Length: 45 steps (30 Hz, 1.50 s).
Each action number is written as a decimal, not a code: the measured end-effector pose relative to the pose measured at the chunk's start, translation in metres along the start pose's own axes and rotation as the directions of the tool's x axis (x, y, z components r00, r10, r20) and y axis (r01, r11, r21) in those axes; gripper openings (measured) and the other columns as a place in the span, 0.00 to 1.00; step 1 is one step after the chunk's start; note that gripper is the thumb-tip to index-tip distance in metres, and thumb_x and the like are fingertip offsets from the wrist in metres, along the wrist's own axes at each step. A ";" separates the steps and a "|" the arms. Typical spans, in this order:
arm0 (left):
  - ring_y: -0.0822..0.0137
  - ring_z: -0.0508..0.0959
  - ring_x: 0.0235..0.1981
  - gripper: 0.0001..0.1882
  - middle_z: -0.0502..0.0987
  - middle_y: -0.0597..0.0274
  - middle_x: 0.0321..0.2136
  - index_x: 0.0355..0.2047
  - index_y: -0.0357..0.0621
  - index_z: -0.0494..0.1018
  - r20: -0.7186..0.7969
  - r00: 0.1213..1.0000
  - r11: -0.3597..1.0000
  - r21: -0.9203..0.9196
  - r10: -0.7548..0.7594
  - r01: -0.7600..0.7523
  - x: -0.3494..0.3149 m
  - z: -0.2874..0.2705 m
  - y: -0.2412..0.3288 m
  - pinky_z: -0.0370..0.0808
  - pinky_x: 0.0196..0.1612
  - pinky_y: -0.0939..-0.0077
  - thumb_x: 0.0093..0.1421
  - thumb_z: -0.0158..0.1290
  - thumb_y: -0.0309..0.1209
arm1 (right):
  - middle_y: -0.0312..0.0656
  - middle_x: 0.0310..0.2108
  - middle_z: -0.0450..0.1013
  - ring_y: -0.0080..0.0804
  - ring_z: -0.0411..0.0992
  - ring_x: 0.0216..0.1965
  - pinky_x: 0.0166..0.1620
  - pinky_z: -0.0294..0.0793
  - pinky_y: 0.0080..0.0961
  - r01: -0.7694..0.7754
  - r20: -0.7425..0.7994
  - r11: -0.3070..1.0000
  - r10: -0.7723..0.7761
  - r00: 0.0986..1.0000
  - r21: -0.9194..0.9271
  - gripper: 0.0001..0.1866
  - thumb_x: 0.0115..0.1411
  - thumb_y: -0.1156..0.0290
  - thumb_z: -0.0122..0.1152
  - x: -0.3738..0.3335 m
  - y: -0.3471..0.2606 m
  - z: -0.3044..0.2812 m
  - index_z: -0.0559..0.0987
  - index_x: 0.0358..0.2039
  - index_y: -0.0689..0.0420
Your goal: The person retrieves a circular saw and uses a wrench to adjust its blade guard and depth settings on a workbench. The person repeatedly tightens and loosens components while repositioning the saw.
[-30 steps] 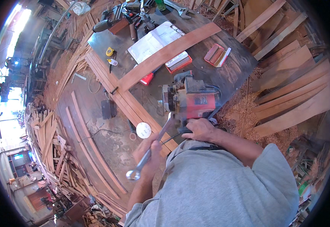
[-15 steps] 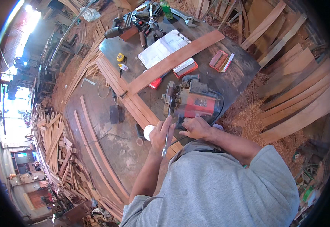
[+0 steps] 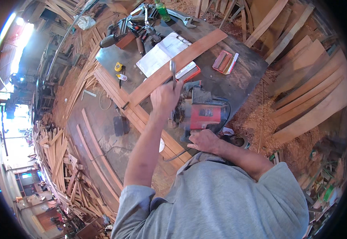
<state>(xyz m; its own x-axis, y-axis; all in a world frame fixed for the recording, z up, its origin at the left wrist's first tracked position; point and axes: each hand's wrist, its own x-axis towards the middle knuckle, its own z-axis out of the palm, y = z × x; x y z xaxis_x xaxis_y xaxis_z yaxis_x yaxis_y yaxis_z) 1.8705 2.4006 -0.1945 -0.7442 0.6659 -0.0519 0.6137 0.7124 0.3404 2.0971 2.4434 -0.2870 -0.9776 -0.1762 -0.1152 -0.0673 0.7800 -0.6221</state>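
Left hand (image 3: 165,98) clutched a wrench (image 3: 173,70); right hand (image 3: 204,141), grip unclear, met the red router (image 3: 206,113): seemingly mid-adjustment, the next move called for steady aim!

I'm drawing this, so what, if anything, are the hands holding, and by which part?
The left hand holds a wrench by its handle, one end sticking out. The right hand is at the red machine; I can't tell if it grips.
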 end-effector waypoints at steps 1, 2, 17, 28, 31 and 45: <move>0.43 0.83 0.34 0.26 0.83 0.45 0.31 0.33 0.41 0.83 0.018 0.999 0.999 -0.026 -0.044 0.044 0.022 0.002 0.005 0.77 0.38 0.47 0.67 0.51 0.53 | 0.47 0.31 0.76 0.46 0.80 0.35 0.37 0.80 0.43 0.022 -0.050 1.000 -0.022 0.999 -0.001 0.20 0.60 0.50 0.66 -0.001 0.000 -0.002 0.80 0.31 0.57; 0.42 0.83 0.35 0.26 0.83 0.44 0.31 0.35 0.42 0.83 0.115 0.991 0.997 0.027 -0.069 0.067 0.039 0.002 0.010 0.77 0.40 0.47 0.68 0.50 0.54 | 0.47 0.31 0.76 0.46 0.80 0.36 0.38 0.80 0.43 0.045 -0.079 0.999 -0.045 0.996 -0.004 0.21 0.60 0.50 0.66 -0.003 -0.001 -0.004 0.81 0.31 0.57; 0.74 0.74 0.22 0.24 0.74 0.68 0.20 0.25 0.41 0.74 -0.076 0.922 0.610 -0.770 -0.380 0.188 -0.101 -0.074 -0.019 0.71 0.28 0.74 0.75 0.46 0.43 | 0.55 0.46 0.79 0.52 0.78 0.49 0.51 0.78 0.42 -0.143 0.122 0.987 0.133 0.984 0.071 0.36 0.43 0.48 0.79 0.162 0.084 -0.128 0.77 0.42 0.64; 0.55 0.82 0.32 0.29 0.82 0.49 0.29 0.37 0.36 0.77 0.019 0.797 0.572 -0.686 -0.604 0.450 -0.193 0.101 -0.046 0.77 0.38 0.59 0.59 0.65 0.55 | 0.55 0.46 0.80 0.55 0.78 0.52 0.53 0.77 0.48 -0.111 0.302 0.943 0.210 0.930 -0.314 0.27 0.50 0.52 0.73 0.207 0.096 -0.078 0.78 0.43 0.56; 0.59 0.81 0.32 0.26 0.81 0.49 0.28 0.37 0.36 0.77 -0.047 0.717 0.506 -0.742 -0.695 0.441 -0.180 0.111 -0.051 0.77 0.39 0.60 0.62 0.63 0.51 | 0.57 0.42 0.80 0.57 0.79 0.47 0.48 0.78 0.49 -0.035 0.292 0.973 0.102 0.951 -0.226 0.26 0.49 0.54 0.75 0.214 0.109 -0.077 0.78 0.41 0.58; 0.75 0.61 0.18 0.18 0.81 0.67 0.37 0.49 0.55 0.81 0.586 0.709 -0.135 -0.799 -0.393 0.586 -0.082 0.121 -0.119 0.57 0.23 0.75 0.72 0.48 0.48 | 0.57 0.43 0.80 0.52 0.80 0.48 0.49 0.80 0.43 -0.111 0.421 0.970 0.196 0.886 -0.217 0.27 0.50 0.58 0.70 0.210 0.098 -0.074 0.76 0.49 0.57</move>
<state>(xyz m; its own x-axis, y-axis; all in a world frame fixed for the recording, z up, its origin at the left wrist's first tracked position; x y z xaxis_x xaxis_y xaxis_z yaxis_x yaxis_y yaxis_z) 1.8900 2.2881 -0.3445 -0.6139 0.3218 -0.7209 -0.7296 0.1173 0.6737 1.8705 2.5272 -0.3145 -0.7949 -0.2562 -0.5499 0.0004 0.9062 -0.4229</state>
